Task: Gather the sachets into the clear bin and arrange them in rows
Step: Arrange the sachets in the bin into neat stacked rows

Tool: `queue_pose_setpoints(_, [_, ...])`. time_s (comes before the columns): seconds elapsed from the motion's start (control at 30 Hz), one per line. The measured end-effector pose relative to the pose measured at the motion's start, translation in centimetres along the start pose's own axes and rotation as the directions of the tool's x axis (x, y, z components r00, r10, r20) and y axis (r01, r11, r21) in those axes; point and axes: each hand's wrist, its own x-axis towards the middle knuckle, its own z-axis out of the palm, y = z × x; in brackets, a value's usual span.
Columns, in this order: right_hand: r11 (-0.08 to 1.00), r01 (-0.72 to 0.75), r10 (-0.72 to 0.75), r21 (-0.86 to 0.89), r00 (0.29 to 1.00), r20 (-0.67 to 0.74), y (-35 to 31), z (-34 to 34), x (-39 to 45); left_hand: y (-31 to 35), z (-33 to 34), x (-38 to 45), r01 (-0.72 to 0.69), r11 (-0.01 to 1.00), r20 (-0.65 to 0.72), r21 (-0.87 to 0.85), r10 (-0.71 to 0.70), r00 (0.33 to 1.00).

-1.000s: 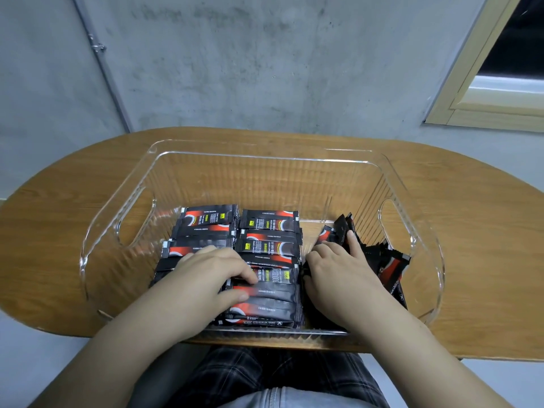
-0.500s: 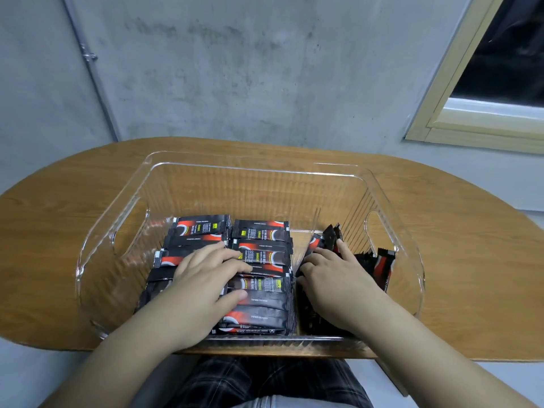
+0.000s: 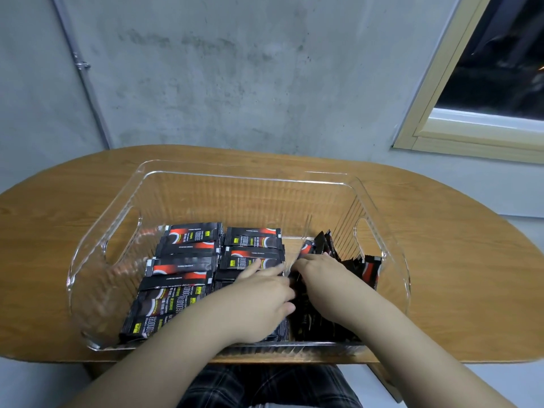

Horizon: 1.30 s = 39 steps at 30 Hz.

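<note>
A clear rectangular plastic bin (image 3: 206, 184) with cut-out handles in its short walls stands on an oval wooden table (image 3: 459, 260); every place here is given relative to that bin. Inside it, black sachets with red and white swirls (image 3: 188, 262) lie flat in two neat overlapping rows that fill its left and middle parts from the far wall toward the near wall. In its right part, beside the right handle, a loose bunch of the same black sachets (image 3: 353, 266) stands on edge and leans unevenly. The left hand (image 3: 262, 298) reaches over the bin's near wall and rests on the middle row, fingers fairly straight and close together, pressing on the sachets there. The right hand (image 3: 321, 273) lies just beside it, touching the loose bunch, its fingers bent down among those sachets; whether they actually pinch one cannot be told. Below the bin's near wall, dark checked trousers (image 3: 265, 384) show under the table edge.
</note>
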Motion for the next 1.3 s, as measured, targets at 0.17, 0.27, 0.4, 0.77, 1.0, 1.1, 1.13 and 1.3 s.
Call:
queue_pose_setpoints(0.17, [1.0,-0.016,0.016,0.012,1.0,0.009,-0.1,-0.5,0.2,0.7,0.3,0.6,-0.02,0.999,0.066,0.032,0.017,0.998])
queue_pose_setpoints(0.27, [1.0,-0.016,0.016,-0.002,1.0,-0.001,0.1,-0.6,0.1,0.6,0.4,0.7,-0.019,0.999,0.053,0.033,0.017,0.998])
queue_pose_setpoints(0.4, [0.999,0.005,-0.008,-0.037,0.996,-0.084,0.8,-1.1,-0.6,0.6,0.4,0.9,-0.015,1.0,0.016,0.016,0.015,1.0])
queue_pose_setpoints(0.77, [0.978,0.022,-0.075,-0.209,0.965,-0.25,3.3,-6.2,-4.4,0.6,-1.0,1.7,-0.06,0.997,-0.069,-0.049,0.056,0.996])
queue_pose_setpoints(1.0, [0.977,0.049,0.034,0.207,0.924,-0.38,6.0,-5.8,-4.4,0.6,-1.9,3.0,-0.034,0.99,-0.065,-0.139,0.025,0.998])
queue_pose_setpoints(1.1, [0.946,0.069,0.067,0.317,0.914,-0.401,6.0,-5.7,-4.2,0.6,-2.2,3.7,-0.007,0.99,-0.05,-0.142,-0.001,0.999])
queue_pose_setpoints(1.13, [0.941,0.071,0.074,0.332,0.911,-0.406,6.0,-5.7,-4.2,0.8,-2.3,3.8,0.001,0.989,-0.052,-0.147,-0.008,0.999])
queue_pose_setpoints(1.3, [0.928,0.093,0.078,0.361,0.898,-0.432,6.0,-5.2,-4.1,3.0,-2.2,3.5,0.061,0.973,-0.133,-0.224,-0.092,0.987])
